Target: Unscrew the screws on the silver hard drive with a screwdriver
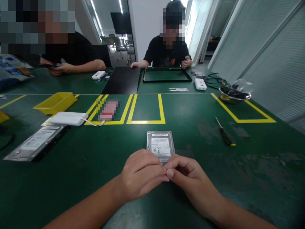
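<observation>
Pinching together at the near edge of the hard drive (160,146), left hand (140,175) and right hand (190,181) sit equally close; both grips look curled nearly closed on its edge. Its long axis runs near-to-far on the bench (190,108).

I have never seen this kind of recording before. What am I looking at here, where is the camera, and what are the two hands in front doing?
There is no machine here. A person wears a camera on the head, so the one picture looks forward and down over their own arms at a green table.

The left hand and the right hand meet at the near edge of a hard drive that lies flat, label up. The fingers touch it; whether they grip it I cannot tell.

To the right lies a screwdriver, and further off a metal bowl. To the left are a second drive, a white box with a cable and a yellow tray. Yellow tape marks frame fields on the table.

Two other people sit across the table; one has a black frame in front of them.
</observation>
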`<state>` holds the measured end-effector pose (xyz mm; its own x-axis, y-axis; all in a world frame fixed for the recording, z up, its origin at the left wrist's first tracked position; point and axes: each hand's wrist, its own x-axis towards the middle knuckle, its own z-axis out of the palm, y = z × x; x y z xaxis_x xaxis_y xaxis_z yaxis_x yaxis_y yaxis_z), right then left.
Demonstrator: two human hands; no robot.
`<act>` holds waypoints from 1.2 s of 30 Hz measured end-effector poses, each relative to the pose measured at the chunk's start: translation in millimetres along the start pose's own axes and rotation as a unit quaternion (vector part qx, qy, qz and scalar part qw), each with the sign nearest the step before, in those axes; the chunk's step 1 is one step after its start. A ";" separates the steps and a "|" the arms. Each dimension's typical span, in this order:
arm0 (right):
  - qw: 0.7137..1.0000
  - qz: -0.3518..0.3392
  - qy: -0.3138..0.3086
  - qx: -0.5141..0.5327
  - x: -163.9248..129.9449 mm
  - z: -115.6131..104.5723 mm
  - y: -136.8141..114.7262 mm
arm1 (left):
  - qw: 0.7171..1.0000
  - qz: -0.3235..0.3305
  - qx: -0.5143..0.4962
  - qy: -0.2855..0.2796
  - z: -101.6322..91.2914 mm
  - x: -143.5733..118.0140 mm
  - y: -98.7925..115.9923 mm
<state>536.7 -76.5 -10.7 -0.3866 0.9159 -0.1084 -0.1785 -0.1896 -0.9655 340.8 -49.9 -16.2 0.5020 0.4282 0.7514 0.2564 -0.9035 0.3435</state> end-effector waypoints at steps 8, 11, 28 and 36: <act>0.996 0.023 0.006 0.084 -1.4 3.2 5.5 | 0.999 -0.013 0.026 0.031 -1.7 4.7 1.9; 0.995 -0.005 -0.040 0.091 -2.3 3.8 4.5 | 0.994 0.008 0.106 0.031 -7.5 0.2 -1.8; 0.760 -0.339 0.005 -0.554 -3.3 -3.3 5.7 | 0.988 -0.139 0.068 0.018 -1.2 -4.4 -14.0; 0.630 -0.397 0.005 -0.667 5.1 -7.2 13.1 | 0.988 -0.147 0.036 -0.007 3.2 -2.8 -14.5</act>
<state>539.0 -71.7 -25.6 -0.6476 0.5382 0.5394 0.6103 0.7902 -0.0557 338.3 -37.9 -25.1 0.4088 0.6725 0.6170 0.4512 -0.7366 0.5039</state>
